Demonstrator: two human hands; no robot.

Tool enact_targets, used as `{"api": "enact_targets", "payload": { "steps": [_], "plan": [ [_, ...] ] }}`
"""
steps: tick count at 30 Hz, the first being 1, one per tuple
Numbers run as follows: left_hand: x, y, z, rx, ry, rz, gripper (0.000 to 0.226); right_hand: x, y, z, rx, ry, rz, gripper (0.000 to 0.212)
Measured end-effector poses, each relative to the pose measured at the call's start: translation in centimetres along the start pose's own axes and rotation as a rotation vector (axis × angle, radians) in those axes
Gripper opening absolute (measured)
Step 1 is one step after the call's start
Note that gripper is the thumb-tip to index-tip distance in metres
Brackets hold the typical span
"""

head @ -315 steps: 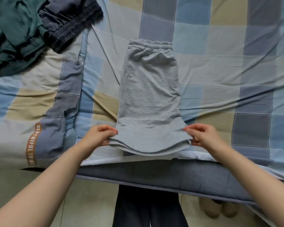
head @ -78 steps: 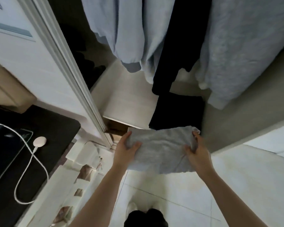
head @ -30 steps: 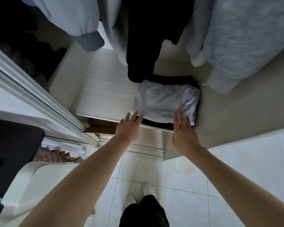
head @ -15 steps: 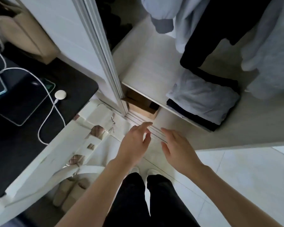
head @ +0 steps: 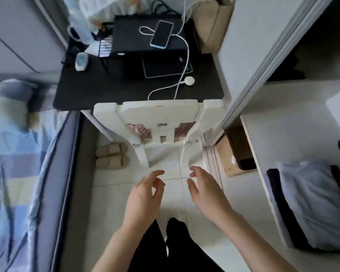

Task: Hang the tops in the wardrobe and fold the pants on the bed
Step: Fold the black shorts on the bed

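Plainly, both hands were free — the left hand (head: 145, 190) and right hand (head: 203, 186) hung loosely spread over the floor (head: 173, 193), holding nothing. The folded grey pants (head: 310, 201) lay on the wardrobe shelf (head: 290, 114) to the right; the bed (head: 18, 173) ran along the left. The step, I judged, was fetching the next garment — best to turn fully toward the bed and take one piece only.
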State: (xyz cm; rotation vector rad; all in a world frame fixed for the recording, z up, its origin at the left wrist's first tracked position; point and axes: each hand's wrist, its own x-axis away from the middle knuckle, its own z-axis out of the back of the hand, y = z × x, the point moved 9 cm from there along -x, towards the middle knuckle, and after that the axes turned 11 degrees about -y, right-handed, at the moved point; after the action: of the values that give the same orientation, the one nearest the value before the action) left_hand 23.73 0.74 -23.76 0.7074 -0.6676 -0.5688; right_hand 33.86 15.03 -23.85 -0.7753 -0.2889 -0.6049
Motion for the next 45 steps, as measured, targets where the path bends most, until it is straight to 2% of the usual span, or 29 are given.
{"api": "enact_targets", "payload": {
  "steps": [6,10,15,21,26,29,36,41,45],
  "plan": [
    [8.8,-9.0,7.0,0.188,0.384,0.245,0.025,-2.1,-10.6,-6.4,0.182,-0.218,0.293,0.040],
    [16.0,-14.5,9.1,0.285,0.550,0.385,0.025,-1.0,-17.6,-12.3,0.273,-0.354,0.458,0.042],
    [29.4,-23.6,10.3,0.420,0.763,0.600,0.025,3.7,-26.6,-23.4,0.392,-0.508,0.662,0.041],
    [46.8,-32.9,10.9,0.593,1.031,0.752,0.024,13.3,-35.0,-36.5,0.504,-0.632,0.841,0.038],
    [59.7,-41.9,12.0,0.626,1.116,0.856,0.023,20.5,-40.9,-48.4,0.574,-0.713,0.905,0.037],
    [63.7,-46.0,13.1,0.671,1.119,0.901,0.022,23.0,-43.4,-52.9,0.594,-0.771,0.928,0.038],
    [69.1,-55.4,15.6,0.843,1.156,0.938,0.024,26.6,-50.7,-63.8,0.647,-0.900,0.981,0.038],
    [72.1,-62.7,17.9,0.869,1.156,1.034,0.022,26.9,-56.9,-72.7,0.678,-1.012,0.984,0.036],
    [74.5,-68.8,19.0,0.858,1.135,1.163,0.020,26.3,-61.1,-80.1,0.672,-1.082,0.918,0.032]
  ]
}}
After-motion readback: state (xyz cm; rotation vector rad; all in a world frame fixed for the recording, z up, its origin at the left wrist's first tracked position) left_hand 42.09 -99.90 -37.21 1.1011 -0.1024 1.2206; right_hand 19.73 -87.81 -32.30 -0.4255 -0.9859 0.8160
